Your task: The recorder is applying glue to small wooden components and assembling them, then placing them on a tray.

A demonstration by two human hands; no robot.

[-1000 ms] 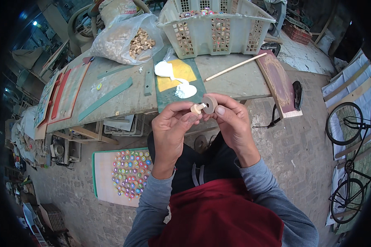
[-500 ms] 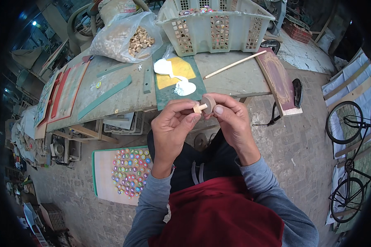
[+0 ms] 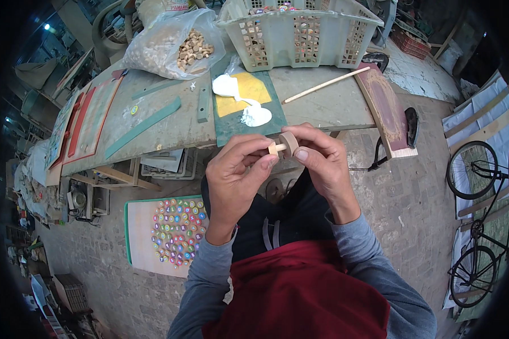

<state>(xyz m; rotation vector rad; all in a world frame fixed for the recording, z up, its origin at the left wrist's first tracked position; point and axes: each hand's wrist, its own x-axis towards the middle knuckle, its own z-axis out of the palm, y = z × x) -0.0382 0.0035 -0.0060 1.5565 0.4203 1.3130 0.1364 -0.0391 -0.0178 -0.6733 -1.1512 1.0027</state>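
In front of my body, just off the table's near edge, both hands are closed on small wooden pieces. My left hand [image 3: 232, 175] pinches the knob end of a pale wooden peg [image 3: 274, 149] between thumb and fingers. Between the thumb and fingers of my right hand [image 3: 325, 166] is a round brown wooden disc [image 3: 289, 144], held on edge. The peg's stem meets the disc's flat face; how deep it sits I cannot tell. Just beyond my hands, white paste [image 3: 255, 115] lies in a thick puddle on a green board [image 3: 224, 131] with a yellow patch.
A clear bag [image 3: 152, 53] of wooden pegs and a plastic crate [image 3: 277, 55] stand at the back of the table [image 3: 322, 110]. A thin wooden stick [image 3: 325, 85] lies to the right. Below left, a board [image 3: 139, 231] carries many coloured round pieces. A bicycle [image 3: 476, 229] is far right.
The peg and disc have come slightly closer together, with less stem showing. Both hands keep their pinch, and the view has shifted a little.
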